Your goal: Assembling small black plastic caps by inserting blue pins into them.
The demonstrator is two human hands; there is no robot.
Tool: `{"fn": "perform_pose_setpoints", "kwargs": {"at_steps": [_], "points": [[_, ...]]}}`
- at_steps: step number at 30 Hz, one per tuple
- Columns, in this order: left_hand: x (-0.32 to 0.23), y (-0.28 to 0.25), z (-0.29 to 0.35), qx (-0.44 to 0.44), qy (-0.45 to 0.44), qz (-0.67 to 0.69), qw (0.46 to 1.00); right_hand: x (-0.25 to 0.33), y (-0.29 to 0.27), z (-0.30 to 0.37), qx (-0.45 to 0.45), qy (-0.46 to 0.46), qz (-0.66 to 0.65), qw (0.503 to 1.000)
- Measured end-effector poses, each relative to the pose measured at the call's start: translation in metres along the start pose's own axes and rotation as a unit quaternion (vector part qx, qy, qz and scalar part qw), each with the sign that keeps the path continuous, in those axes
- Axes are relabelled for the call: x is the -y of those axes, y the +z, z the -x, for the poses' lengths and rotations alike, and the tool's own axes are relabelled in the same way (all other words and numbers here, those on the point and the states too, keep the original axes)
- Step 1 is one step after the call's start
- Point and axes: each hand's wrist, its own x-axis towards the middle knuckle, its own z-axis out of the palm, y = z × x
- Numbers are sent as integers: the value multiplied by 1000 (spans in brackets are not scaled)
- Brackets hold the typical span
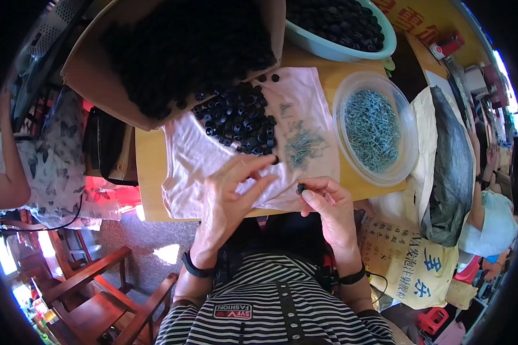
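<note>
My right hand (331,210) is closed in a pinch on a small black plastic part (301,188), above the near edge of the cloth. To its left, my left hand (230,190) has thumb and index finger apart, with nothing visible between them. The index fingertip is by a loose black part (275,160), at the edge of a heap of black plastic parts (242,121); I cannot tell whether they touch. A small pile of bluish metal screws (301,146) lies right of the heap, on the pale pink cloth (187,161).
A cardboard box (80,95) of black parts tilts toward the cloth. Behind stands a pale basin (328,53) of black pieces. A clear round tub (406,164) of screws sits right on the wooden table (149,172). Sacks (408,264) lie right; a wooden chair (98,310) stands left.
</note>
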Motion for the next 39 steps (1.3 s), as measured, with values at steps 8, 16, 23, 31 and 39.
{"fn": "perform_pose_setpoints", "kwargs": {"at_steps": [8, 16, 23, 31, 39], "points": [[8, 15, -37, -84, 125, -292, 945, -7, 0, -1, 4, -5, 13, 1000], [8, 21, -45, -113, 107, -321, 934, -4, 1, -1, 15, -9, 19, 1000], [4, 6, -32, -103, 66, -141, 982, -2, 5, 3, 7, -23, 24, 999], [31, 0, -4, -22, 66, 324, 943, 13, 26, 2, 27, -87, 55, 994], [20, -2, 17, -1, 107, 364, 925, 26, 46, 5, 55, -137, 19, 989]]}}
